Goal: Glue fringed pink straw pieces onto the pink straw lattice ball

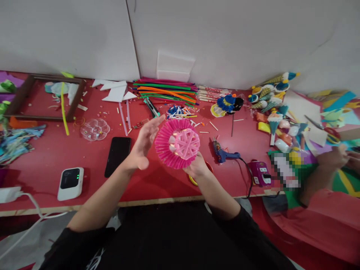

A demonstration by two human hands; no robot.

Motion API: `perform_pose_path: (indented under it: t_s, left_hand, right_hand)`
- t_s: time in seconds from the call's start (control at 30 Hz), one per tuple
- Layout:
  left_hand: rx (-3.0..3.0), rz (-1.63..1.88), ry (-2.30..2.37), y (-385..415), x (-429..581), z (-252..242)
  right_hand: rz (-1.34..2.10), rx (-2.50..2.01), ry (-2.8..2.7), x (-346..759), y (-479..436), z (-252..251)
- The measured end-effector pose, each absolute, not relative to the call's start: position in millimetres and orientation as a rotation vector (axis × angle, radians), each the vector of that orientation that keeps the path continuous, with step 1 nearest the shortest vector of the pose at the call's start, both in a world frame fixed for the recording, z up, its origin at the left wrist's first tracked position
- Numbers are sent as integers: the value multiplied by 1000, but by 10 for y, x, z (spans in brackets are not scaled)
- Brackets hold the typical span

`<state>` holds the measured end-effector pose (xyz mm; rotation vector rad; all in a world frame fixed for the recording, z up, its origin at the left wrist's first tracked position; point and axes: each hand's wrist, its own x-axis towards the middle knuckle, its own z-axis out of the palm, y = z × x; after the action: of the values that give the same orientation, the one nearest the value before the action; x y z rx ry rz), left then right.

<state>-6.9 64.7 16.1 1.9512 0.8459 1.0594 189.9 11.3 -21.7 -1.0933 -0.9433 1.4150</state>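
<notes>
A bright pink pleated craft piece (pixel 164 152), round like a frilled skirt, is held up over the red table. Its raised middle carries a lighter pink criss-cross lattice (pixel 187 144) with small glints of light around it. My right hand (pixel 197 167) grips the craft piece from below, with most of the fingers hidden behind it. To the left of the frill my left hand (pixel 144 144) is open, fingers stretched and thumb apart, with nothing in it. Partly covered by my right wrist are yellow and red loop handles (pixel 192 180) on the table.
A blue glue gun (pixel 225 153) lies right, wired to a purple power block (pixel 260 173). Pipe cleaners (pixel 165 92) and a utility knife (pixel 152 107) lie behind. A phone (pixel 118 156) and white device (pixel 71 183) are left. A co-worker's hands (pixel 334 157) work far right.
</notes>
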Motion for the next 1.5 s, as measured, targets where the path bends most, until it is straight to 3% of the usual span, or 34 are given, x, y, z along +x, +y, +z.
perform_pose_path:
  t_s: [0.23, 0.6, 0.83, 0.97, 1.23, 1.43, 1.5]
  left_hand:
    - [1652, 1088, 797, 401, 40, -136]
    - [1390, 1139, 773, 431, 136, -178]
    - [1212, 841, 636, 361, 21, 11]
    - [730, 1020, 633, 235, 35, 71]
    - [477, 1060, 803, 112, 103, 49]
    - [353, 1140, 848, 105, -22, 60]
    - [331, 1168, 862, 108, -49, 59]
  right_hand:
    - [1337, -1107, -764, 1671, 40, -215]
    - [1233, -1121, -766, 1465, 25, -112]
    - [1194, -1197, -842, 1540, -37, -128]
    - [1196, -1242, -877, 1542, -68, -179]
    - [1275, -1299, -1117, 1710, -142, -152]
    - [592, -2004, -1828, 2425, -448, -7]
    - [579, -2214, -2004, 2607, -574, -23]
